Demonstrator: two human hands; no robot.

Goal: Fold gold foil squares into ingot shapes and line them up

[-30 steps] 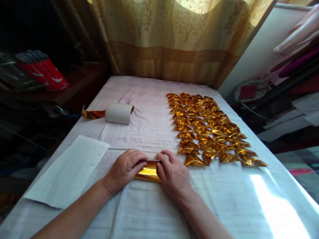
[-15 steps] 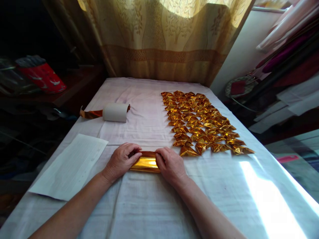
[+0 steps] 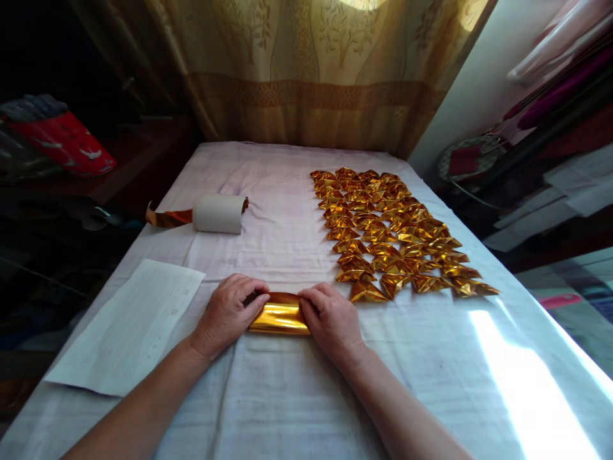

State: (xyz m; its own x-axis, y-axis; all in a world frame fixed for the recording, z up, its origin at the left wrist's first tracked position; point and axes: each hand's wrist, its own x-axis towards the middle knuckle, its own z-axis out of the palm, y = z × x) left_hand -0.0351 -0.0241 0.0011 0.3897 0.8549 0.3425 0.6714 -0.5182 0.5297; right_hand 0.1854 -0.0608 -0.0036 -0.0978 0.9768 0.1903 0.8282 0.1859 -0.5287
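Note:
A shiny sheet of gold foil paper (image 3: 281, 317) lies on the table in front of me, its far edge curled over. At its left end my left hand (image 3: 233, 306) pinches the foil between thumb and fingers. My right hand (image 3: 334, 316) grips the right end the same way, fingers closed. Parts of both ends are hidden under the hands. Several folded gold foil ingots (image 3: 383, 236) stand in close rows beyond my right hand.
A white sheet of paper (image 3: 131, 326) lies left of my arm. Behind it rests a white cardboard roll (image 3: 218, 213) with gold foil sticking out. A red container (image 3: 67, 144) stands on a dark side cabinet. Sunlight falls across the white tablecloth (image 3: 431, 383) at right.
The view has tilted and shifted slightly. Both hands keep their hold on the foil, whose face looks a little wider and smoother.

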